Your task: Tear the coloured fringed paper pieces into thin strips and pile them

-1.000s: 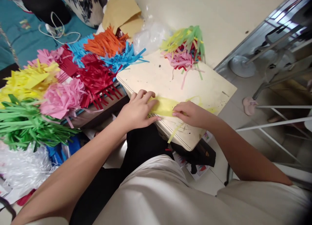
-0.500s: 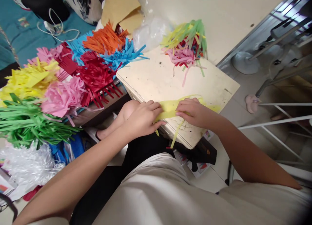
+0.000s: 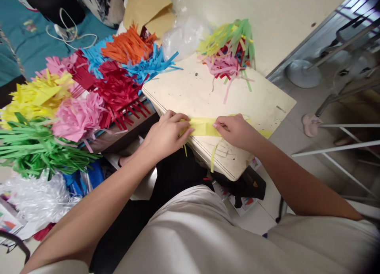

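Note:
A strip of yellow tissue paper (image 3: 202, 127) lies across the near part of a cream board (image 3: 184, 90), with thin fringe ends hanging over its front edge. At the strip's left end my left hand (image 3: 171, 133) is closed, thumb and fingers pinching the paper. My right hand (image 3: 234, 132) pinches the strip further right, its fingertips bent onto the paper. Between the two hands the yellow paper looks fairly flat. More of it shows beyond my right wrist. Farther back on the board rests a multicoloured bunch of fringed paper (image 3: 228, 48).
Piles of fringed paper lie at left: yellow (image 3: 38, 94), pink (image 3: 78, 115), green (image 3: 38, 147), red (image 3: 115, 88) and orange (image 3: 129, 46). White shredded strands (image 3: 38, 198) sit below them. A clear plastic bag (image 3: 184, 36) is behind the board, and metal rack legs (image 3: 341, 125) stand at right.
My left hand has shifted slightly left and up along the yellow strip, and the paper between my hands lies flatter. My right hand has moved only a little.

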Motion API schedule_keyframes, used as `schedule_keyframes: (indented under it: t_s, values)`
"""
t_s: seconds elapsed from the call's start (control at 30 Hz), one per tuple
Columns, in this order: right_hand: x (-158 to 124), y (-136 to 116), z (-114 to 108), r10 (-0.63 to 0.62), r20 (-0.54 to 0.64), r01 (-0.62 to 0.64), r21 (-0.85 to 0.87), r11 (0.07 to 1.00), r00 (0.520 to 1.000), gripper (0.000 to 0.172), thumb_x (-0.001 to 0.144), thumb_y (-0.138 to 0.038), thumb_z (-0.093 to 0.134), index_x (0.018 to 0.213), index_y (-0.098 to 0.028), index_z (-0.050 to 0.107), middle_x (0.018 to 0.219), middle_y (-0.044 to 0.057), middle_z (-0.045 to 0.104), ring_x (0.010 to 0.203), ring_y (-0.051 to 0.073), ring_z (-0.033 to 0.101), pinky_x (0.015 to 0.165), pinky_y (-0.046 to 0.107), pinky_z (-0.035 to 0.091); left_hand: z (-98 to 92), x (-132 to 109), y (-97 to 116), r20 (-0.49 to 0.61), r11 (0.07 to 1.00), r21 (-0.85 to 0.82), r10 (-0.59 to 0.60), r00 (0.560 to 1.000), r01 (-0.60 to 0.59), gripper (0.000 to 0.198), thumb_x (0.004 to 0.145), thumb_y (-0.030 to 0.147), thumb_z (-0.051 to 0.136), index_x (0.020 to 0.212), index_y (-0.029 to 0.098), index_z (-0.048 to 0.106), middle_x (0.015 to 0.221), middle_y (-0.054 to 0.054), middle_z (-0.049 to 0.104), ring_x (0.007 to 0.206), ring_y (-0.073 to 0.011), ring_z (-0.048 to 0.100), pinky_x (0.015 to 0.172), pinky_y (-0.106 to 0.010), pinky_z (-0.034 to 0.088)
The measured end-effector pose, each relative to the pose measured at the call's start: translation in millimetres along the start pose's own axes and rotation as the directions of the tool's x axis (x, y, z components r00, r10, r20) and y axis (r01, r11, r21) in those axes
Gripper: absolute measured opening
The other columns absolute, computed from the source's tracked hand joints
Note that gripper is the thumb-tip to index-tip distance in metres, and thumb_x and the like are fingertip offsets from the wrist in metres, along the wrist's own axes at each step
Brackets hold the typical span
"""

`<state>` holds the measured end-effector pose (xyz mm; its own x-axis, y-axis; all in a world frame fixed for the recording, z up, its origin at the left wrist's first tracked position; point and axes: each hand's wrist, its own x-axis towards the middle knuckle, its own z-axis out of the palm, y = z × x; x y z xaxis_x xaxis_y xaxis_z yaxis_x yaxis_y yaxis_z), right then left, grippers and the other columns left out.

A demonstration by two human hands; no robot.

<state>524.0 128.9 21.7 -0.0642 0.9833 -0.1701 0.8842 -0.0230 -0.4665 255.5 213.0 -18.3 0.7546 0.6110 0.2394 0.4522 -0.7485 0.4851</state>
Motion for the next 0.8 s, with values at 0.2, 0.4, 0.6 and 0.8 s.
schedule_keyframes:
  t_s: [0.2,0.4,0.6,0.8]
  values:
    - [6,5,11,-0.015,-0.052,0.007,-0.144,0.99,0.999,0.035,0.111,-0.038,0.046,0.079,-0.025,0.04,0.06,-0.004,0.044,0.06,0.016,0.035,0.103,0.048,0.04,7.0,17,-10,-0.034,0.998,-0.051,-0.047,0.998,0.045,0.026,0.11,0.031,0.06,0.091,0.021,0.075,0.109,-0.011,0.079,0.102,-0.03,0.062,0.1,-0.052,0.054]
    - [6,9,15,0.008,-0.112,-0.037,-0.257,0.966,0.994,0.039,0.114,-0.04,0.045,0.078,-0.025,0.042,0.06,-0.003,0.044,0.058,0.016,0.029,0.1,0.048,0.04,13.4,21,-11,-0.051,0.998,-0.021,-0.059,0.997,0.058,0.024,0.109,0.027,0.06,0.088,0.022,0.07,0.107,-0.012,0.077,0.101,-0.0311,0.06,0.097,-0.053,0.054]
    - [8,5,15,0.04,-0.097,-0.065,-0.268,0.961,0.994,0.04,0.115,-0.042,0.044,0.079,-0.025,0.046,0.063,-0.001,0.05,0.059,0.017,0.032,0.098,0.047,0.04,13.8,19,-8,-0.073,0.99,-0.096,-0.113,0.991,0.106,0.036,0.112,0.041,0.061,0.08,0.023,0.063,0.1,-0.011,0.069,0.102,-0.0309,0.059,0.099,-0.055,0.055]
    - [9,6,16,0.065,-0.089,-0.086,-0.263,0.961,0.994,0.039,0.116,-0.044,0.046,0.082,-0.024,0.048,0.064,-0.002,0.049,0.06,0.017,0.034,0.101,0.046,0.039,16.8,10,-17,-0.07,0.941,-0.319,-0.147,0.987,0.117,0.033,0.099,0.051,0.083,0.1,0.022,0.069,0.118,-0.01,0.065,0.114,-0.0274,0.063,0.11,-0.048,0.055]
